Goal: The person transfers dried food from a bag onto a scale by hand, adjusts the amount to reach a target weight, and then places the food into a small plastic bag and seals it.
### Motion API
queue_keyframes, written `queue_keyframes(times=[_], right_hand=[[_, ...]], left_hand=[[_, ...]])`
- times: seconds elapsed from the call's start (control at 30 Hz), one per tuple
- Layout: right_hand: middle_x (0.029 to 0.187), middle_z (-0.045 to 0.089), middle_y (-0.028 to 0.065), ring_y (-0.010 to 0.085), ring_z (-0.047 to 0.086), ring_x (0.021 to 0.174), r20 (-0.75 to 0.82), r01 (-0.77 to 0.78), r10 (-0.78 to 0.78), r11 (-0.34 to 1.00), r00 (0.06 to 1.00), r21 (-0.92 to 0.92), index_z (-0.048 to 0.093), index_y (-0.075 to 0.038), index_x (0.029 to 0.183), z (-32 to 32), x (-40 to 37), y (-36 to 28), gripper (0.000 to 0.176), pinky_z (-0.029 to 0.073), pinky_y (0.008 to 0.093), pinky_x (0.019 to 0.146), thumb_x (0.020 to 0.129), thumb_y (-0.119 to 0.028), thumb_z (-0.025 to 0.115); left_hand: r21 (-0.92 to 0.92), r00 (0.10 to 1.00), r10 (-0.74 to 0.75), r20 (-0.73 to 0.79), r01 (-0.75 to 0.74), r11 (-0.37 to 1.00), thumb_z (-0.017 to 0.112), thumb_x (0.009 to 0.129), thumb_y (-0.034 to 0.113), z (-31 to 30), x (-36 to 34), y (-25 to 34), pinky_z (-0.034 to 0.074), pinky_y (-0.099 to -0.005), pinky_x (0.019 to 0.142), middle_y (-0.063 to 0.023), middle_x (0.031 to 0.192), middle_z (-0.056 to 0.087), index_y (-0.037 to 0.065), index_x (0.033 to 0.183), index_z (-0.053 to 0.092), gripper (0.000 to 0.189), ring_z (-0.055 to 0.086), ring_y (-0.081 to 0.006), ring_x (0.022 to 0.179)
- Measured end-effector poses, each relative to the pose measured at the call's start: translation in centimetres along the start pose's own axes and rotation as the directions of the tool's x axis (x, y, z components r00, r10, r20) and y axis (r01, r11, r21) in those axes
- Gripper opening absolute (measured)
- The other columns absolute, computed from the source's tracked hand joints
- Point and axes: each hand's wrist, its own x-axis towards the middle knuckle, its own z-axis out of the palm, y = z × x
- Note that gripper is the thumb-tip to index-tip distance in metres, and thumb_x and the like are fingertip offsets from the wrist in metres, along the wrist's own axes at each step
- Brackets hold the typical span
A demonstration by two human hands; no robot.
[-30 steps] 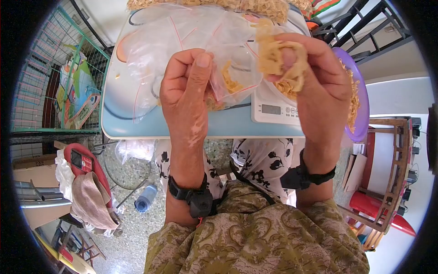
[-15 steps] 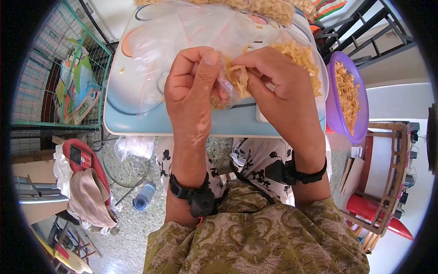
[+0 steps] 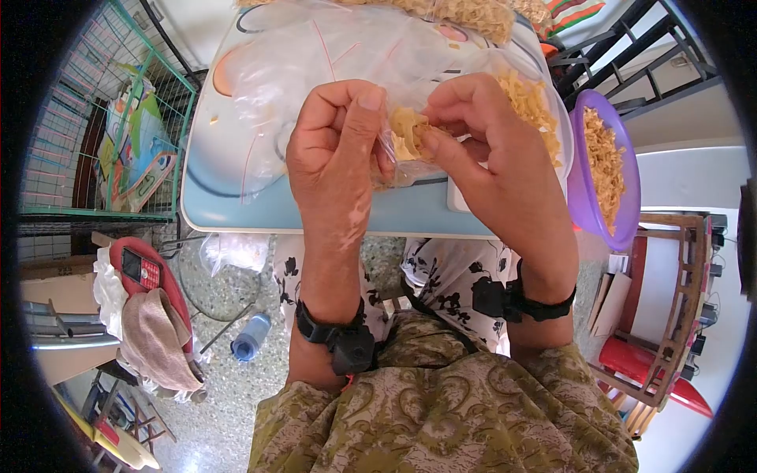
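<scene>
My left hand point(image 3: 335, 138) pinches the edge of a clear plastic bag point(image 3: 385, 142) between thumb and fingers. Some yellowish pieces show low in the bag, partly behind my fingers. My right hand point(image 3: 505, 150) is closed on a few dried yellow strips point(image 3: 408, 126), held right at the mouth of the bag. Just beyond my right hand, a pile of the same dried strips point(image 3: 530, 102) lies in a pale, translucent container. Flat clear zip bags point(image 3: 276, 94) with red seal lines spread over the table to the left of my hands.
The light blue table point(image 3: 236, 209) has a rounded front edge. A purple basin point(image 3: 582, 177) of dried strips stands off its right side. Filled bags point(image 3: 465, 17) lie along the back. A green wire cage point(image 3: 185, 126) is at left; a water bottle point(image 3: 251, 337) lies on the floor.
My right hand has shifted slightly right, its fingers regripping the strips, which now lie flatter against the bag's opening. My left hand keeps its pinch on the bag.
</scene>
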Motion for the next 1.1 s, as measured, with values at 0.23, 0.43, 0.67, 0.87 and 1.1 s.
queue_keyframes(times=[0.23,0.43,0.67,0.87,1.1], right_hand=[[0.091,0.063,0.0062,0.0114,0.061,0.086,0.111,-0.052,0.046,0.997,0.993,0.05,0.058,-0.001,0.103,-0.8,-0.1,-1.0,0.023,0.053,0.0258,0.073,0.087,-0.015,0.067],[0.092,0.063,0.0059,0.012,0.062,0.086,0.08,-0.011,0.006,0.998,0.997,0.055,0.059,0.0,0.103,-0.5,-0.2,-0.4,0.033,0.053,0.0252,0.072,0.08,-0.019,0.075],[0.092,0.064,0.0049,0.0116,0.063,0.085,0.052,0.093,-0.092,0.996,0.994,-0.012,0.061,-0.001,0.103,-0.4,-0.4,-0.4,0.031,0.053,0.024,0.07,0.079,-0.015,0.075],[0.093,0.065,0.0053,0.0102,0.063,0.082,-0.04,0.02,-0.016,0.996,0.999,0.083,0.062,-0.004,0.105,0.1,-0.4,-0.6,0.026,0.052,0.023,0.068,0.081,-0.009,0.072],[0.087,0.064,0.0062,0.0148,0.062,0.075,-0.05,0.283,-0.292,0.949,0.955,-0.138,0.064,-0.005,0.102,0.2,0.0,0.3,0.019,0.05,0.0251,0.063,0.083,-0.005,0.067]], left_hand=[[-0.019,1.0,0.014,-0.001,-0.014,1.0,0.062,0.093,0.018,0.0,0.0,-0.2,0.037,-0.0172,0.044,0.0009,0.068,0.057,0.003,0.096,0.059,0.015,0.047,-0.0033,0.051],[0.018,0.999,0.035,-0.001,-0.035,0.999,0.062,0.093,0.018,0.0,0.0,-0.4,0.037,-0.017,0.045,0.0015,0.068,0.058,0.003,0.095,0.06,0.015,0.047,-0.0025,0.052],[0.004,0.999,0.012,-0.04,-0.011,1.0,0.063,0.092,0.019,0.2,-0.1,-0.2,0.038,-0.0165,0.046,0.001,0.07,0.059,0.003,0.095,0.06,0.016,0.049,-0.0024,0.053],[0.02,0.998,0.013,0.054,-0.014,1.0,0.063,0.092,0.02,-0.3,-0.1,-0.2,0.04,-0.0183,0.053,-0.0001,0.077,0.058,0.003,0.097,0.059,0.018,0.05,-0.0052,0.061],[0.024,0.999,0.03,0.03,-0.031,0.999,0.064,0.092,0.018,-0.1,0.1,-0.4,0.036,-0.0167,0.045,0.002,0.068,0.057,0.003,0.096,0.06,0.016,0.047,-0.0026,0.052]])
